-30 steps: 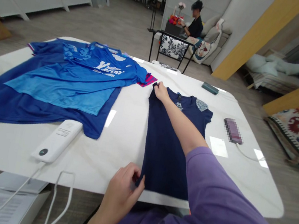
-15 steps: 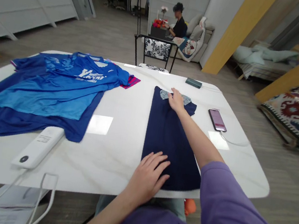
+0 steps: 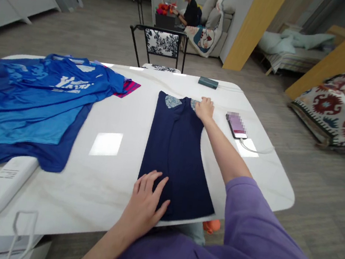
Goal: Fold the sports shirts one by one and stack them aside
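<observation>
Navy shirt [image 3: 175,156], sides folded in but not yet crosswise, was pressed flat on the table [image 3: 123,109], at its hem by the left hand [image 3: 145,201], fingers spread, at its collar by the right hand [image 3: 204,108], fingers together.

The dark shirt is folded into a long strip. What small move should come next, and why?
Probably fold the shirt hem to collar: it is already a narrow strip, left hand flat at the hem, right hand at the collar.

Left hand [image 3: 146,200] and right hand [image 3: 204,109], pinching before, now press navy shirt [image 3: 174,147] flat.
</observation>
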The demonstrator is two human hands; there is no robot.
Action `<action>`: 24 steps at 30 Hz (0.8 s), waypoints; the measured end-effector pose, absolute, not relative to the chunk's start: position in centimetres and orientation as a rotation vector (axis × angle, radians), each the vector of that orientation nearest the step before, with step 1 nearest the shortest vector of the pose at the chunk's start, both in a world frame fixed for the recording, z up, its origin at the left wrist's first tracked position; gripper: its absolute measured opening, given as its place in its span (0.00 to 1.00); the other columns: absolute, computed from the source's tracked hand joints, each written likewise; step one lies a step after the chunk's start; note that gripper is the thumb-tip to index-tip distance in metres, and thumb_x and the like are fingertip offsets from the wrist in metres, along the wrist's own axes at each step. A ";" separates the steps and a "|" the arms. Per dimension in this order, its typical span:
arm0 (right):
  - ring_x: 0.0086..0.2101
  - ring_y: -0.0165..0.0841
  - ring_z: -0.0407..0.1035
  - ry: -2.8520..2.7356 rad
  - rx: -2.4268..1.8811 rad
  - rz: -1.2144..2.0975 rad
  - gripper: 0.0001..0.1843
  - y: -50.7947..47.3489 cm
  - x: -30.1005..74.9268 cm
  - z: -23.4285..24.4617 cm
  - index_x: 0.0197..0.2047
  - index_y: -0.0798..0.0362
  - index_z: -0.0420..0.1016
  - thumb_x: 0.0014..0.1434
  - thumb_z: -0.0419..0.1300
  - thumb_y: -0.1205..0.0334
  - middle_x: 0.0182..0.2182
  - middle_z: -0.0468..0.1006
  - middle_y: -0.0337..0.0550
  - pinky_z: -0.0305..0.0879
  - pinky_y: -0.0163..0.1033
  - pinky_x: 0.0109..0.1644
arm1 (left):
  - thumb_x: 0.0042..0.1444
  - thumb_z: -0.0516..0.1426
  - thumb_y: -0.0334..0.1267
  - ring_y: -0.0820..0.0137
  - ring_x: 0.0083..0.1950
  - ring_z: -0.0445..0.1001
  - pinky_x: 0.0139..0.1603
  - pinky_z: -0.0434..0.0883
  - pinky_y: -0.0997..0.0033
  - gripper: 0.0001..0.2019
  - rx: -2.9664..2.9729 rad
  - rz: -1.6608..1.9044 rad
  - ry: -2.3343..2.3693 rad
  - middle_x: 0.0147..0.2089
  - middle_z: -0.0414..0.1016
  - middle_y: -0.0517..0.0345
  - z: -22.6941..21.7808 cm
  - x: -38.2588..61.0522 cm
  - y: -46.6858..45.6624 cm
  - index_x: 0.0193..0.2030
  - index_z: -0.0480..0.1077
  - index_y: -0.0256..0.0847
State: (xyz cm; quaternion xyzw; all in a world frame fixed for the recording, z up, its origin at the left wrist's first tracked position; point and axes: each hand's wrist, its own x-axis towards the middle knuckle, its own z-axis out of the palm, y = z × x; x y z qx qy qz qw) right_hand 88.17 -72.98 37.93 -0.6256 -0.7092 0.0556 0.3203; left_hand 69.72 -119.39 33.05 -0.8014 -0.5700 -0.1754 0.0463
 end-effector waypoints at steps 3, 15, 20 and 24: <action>0.73 0.63 0.61 -1.755 -1.831 0.241 0.31 -71.4 93.7 37.5 0.73 0.66 0.72 0.77 0.57 0.52 0.74 0.66 0.75 0.60 0.68 0.78 | 0.76 0.62 0.45 0.53 0.60 0.79 0.61 0.75 0.49 0.20 -2.684 -0.518 -1.713 0.61 0.80 0.45 34.5 75.2 -118.1 0.70 0.75 0.44; 0.50 0.47 0.77 -1.854 -1.564 0.471 0.16 -71.1 95.4 37.1 0.62 0.51 0.71 0.74 0.57 0.62 0.49 0.83 0.56 0.75 0.56 0.66 | 0.74 0.61 0.66 0.52 0.50 0.83 0.52 0.72 0.52 0.26 -2.947 -0.093 -1.527 0.49 0.84 0.44 32.0 85.9 -114.5 0.58 0.78 0.43; 0.38 0.40 0.76 -1.720 -1.539 0.684 0.19 -71.4 95.6 38.2 0.60 0.49 0.67 0.69 0.63 0.64 0.46 0.80 0.50 0.84 0.50 0.47 | 0.75 0.61 0.52 0.50 0.50 0.86 0.55 0.75 0.49 0.16 -2.876 -0.075 -1.744 0.49 0.85 0.44 32.3 86.7 -114.9 0.54 0.77 0.40; 0.34 0.35 0.74 -1.649 -1.509 0.822 0.16 -71.3 94.4 39.8 0.55 0.49 0.69 0.66 0.65 0.67 0.46 0.79 0.46 0.83 0.45 0.38 | 0.67 0.62 0.36 0.55 0.46 0.86 0.48 0.76 0.55 0.12 -2.928 -0.166 -1.868 0.50 0.86 0.49 34.0 84.8 -115.4 0.56 0.76 0.43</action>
